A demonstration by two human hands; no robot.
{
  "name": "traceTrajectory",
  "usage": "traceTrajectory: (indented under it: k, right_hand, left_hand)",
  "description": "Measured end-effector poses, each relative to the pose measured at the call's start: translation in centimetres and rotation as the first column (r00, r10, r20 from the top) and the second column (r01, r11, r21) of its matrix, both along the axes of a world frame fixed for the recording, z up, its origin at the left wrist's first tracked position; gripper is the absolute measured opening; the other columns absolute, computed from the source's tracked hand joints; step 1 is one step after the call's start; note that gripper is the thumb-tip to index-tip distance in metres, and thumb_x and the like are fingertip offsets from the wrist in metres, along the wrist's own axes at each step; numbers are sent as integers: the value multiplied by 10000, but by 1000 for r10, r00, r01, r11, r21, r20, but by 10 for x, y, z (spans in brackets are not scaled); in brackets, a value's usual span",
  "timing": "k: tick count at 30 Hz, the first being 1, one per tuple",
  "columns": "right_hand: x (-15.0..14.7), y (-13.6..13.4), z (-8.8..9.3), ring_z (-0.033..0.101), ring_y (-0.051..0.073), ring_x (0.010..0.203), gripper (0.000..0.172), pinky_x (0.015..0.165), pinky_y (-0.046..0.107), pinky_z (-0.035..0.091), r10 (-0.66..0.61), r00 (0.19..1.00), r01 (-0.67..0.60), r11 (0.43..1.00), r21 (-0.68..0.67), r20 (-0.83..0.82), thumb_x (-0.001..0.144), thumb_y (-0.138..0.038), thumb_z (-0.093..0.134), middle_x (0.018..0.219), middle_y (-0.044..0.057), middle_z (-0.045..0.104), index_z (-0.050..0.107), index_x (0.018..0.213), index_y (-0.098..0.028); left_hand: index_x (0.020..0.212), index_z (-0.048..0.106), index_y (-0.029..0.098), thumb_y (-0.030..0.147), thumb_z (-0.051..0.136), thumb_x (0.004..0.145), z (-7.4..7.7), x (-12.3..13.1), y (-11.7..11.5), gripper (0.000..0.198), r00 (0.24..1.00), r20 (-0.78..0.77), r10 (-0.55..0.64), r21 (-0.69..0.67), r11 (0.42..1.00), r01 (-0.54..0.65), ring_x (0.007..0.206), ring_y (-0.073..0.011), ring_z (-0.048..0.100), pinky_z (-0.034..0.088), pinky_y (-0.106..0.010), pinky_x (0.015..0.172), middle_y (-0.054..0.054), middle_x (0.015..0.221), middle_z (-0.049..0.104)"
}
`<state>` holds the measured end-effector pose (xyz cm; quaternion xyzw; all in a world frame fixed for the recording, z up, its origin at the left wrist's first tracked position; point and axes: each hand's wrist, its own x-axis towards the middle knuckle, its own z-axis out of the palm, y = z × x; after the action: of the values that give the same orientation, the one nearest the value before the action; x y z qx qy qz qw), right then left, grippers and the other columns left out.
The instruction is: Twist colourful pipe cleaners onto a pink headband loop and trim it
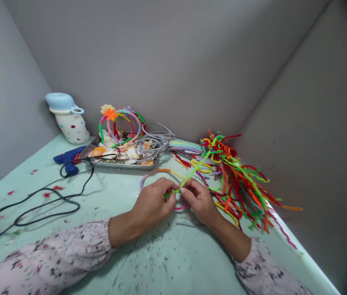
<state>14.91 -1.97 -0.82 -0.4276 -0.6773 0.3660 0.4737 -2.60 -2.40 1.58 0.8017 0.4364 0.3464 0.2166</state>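
Note:
Between my two hands, over the middle of the table, is a bright green pipe cleaner (pixel 193 171). My left hand (pixel 155 203) pinches it near one end. Fingertips of my right hand (pixel 200 201) close on it just beside the left ones, and its long free part slants up and away to the right. Directly behind the hands, a curved band wrapped in purple, orange and yellow fuzzy wire (pixel 155 172) lies on the table. A pink piece (pixel 182 207) shows below the fingers; whether it joins that band is hidden by my hands.
A big heap of coloured pipe cleaners (pixel 241 180) spreads at the right. Behind stands a metal tray (pixel 124 165) with wrapped hoops (pixel 139 123) and a coil of grey wire (pixel 156 141). Leftward are a blue glue gun (pixel 70 157), a black cable (pixel 47 189) and a white bottle (pixel 72 126).

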Motion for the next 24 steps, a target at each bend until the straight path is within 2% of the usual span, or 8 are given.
traceTrajectory:
  k: [12, 24]
  right_hand:
    - [1, 1, 1, 443, 117, 596, 159, 574, 240, 366, 14, 1000, -15, 997, -78, -10, 867, -310, 556, 651, -35, 494, 546, 763, -190]
    - [2, 1, 0, 464, 126, 580, 169, 575, 245, 376, 34, 999, -36, 990, -136, -19, 871, -326, 545, 614, -36, 515, 549, 759, -200]
  left_hand:
    - [883, 619, 173, 123, 536, 786, 0, 0, -1, 137, 1000, 28, -8, 5, 1000, 8, 733, -139, 550, 412, -259, 666, -10, 791, 602]
    - [836, 609, 172, 125, 530, 783, -4, 0, 1, 106, 999, 23, -26, 26, 999, 25, 725, -133, 547, 414, -262, 676, -4, 787, 606]
